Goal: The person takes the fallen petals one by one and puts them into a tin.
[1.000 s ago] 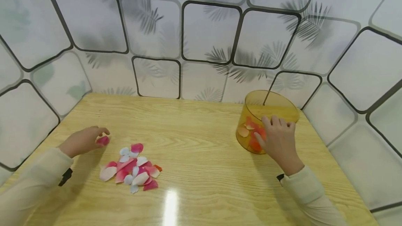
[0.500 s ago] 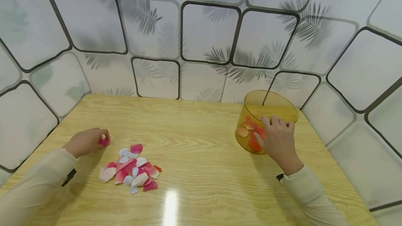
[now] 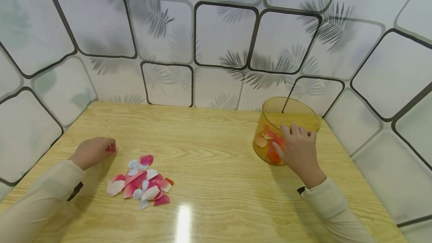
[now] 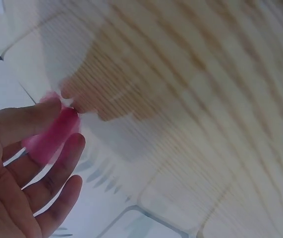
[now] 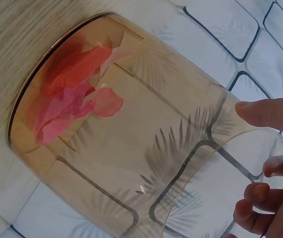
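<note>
Leaf-printed walls [image 3: 222, 36] edge the wood-grained table [image 3: 216, 149]; the left hand [image 3: 92, 152] pinches a pink petal [image 4: 57, 138], the right hand [image 3: 300, 153] grips a translucent amber cylinder [image 3: 264, 123].

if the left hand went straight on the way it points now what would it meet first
Judging by the head view, the patterned wall behind the table, most likely: the left hand points across a bare stretch, with the petal pile off its line. Depth is uncertain.
</note>
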Demonstrator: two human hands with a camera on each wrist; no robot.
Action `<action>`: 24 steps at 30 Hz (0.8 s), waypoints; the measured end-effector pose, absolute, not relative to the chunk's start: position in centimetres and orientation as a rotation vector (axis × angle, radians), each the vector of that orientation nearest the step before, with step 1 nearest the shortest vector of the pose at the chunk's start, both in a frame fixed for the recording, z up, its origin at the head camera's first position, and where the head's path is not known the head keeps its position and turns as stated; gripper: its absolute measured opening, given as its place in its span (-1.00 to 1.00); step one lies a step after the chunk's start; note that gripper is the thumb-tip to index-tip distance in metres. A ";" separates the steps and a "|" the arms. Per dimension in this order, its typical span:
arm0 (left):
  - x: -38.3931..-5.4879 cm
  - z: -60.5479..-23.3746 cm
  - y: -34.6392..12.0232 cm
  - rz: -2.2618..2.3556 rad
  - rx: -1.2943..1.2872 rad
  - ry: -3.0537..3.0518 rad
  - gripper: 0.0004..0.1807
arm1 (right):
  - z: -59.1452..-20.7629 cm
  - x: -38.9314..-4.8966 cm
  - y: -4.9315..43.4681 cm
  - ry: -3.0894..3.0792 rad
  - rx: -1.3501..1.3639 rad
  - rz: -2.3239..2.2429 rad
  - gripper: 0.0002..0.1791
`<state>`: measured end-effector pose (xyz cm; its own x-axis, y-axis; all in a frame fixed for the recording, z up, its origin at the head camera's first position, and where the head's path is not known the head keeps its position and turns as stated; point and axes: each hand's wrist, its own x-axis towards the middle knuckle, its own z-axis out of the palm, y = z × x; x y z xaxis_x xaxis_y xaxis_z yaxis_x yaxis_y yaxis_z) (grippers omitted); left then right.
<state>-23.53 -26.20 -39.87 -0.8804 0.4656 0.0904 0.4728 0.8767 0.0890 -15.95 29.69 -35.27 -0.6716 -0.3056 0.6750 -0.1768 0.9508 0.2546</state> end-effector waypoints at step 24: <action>-26.5 -30.9 -13.4 -0.542 -0.936 -2.939 -0.96 | -35.2 -15.8 29.6 -2.339 0.330 -0.199 -0.41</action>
<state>-26.55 -13.41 -30.88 -0.8212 0.5594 0.1128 0.5628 0.7614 0.3218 -15.82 29.59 -35.17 -0.6839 -0.2943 0.6676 -0.1775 0.9546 0.2391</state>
